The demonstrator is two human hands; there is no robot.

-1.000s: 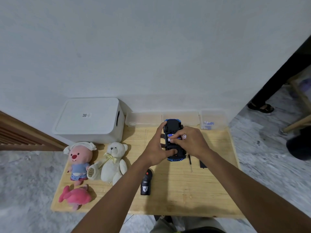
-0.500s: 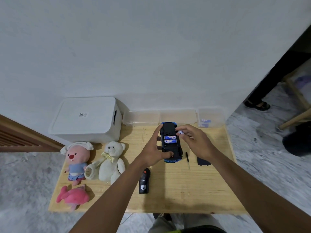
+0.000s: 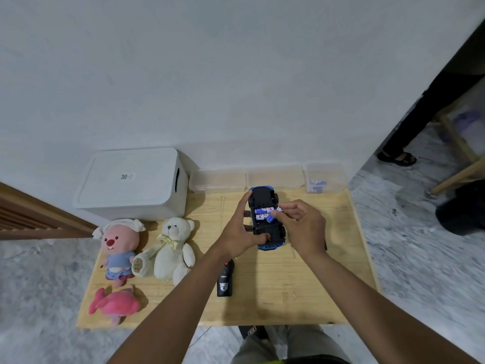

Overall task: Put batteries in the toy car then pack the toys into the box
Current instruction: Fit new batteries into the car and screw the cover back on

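Observation:
The blue toy car (image 3: 265,203) lies upside down on the wooden table (image 3: 275,290), black underside up. My left hand (image 3: 240,232) grips it from the left, thumb on its near end. Two blue-and-white batteries (image 3: 263,213) sit in the open compartment. My right hand (image 3: 301,227) pinches a third battery (image 3: 273,216) at the compartment's right edge. The white lidded box (image 3: 131,185) stands at the back left. A pink beaver plush (image 3: 118,245), a white teddy bear (image 3: 170,248) and a pink fish plush (image 3: 115,306) lie at the left.
A black remote control (image 3: 225,281) lies near the front middle. Three clear plastic tubs (image 3: 273,177) line the back edge; the right one (image 3: 325,177) holds blue batteries. A thin screwdriver (image 3: 293,252) lies by my right wrist. A person's legs (image 3: 420,111) stand at the far right.
My right hand lifted off the car's underside, swung to the right, and now comes back to the compartment with a battery pinched in its fingers. My left hand kept its hold on the car.

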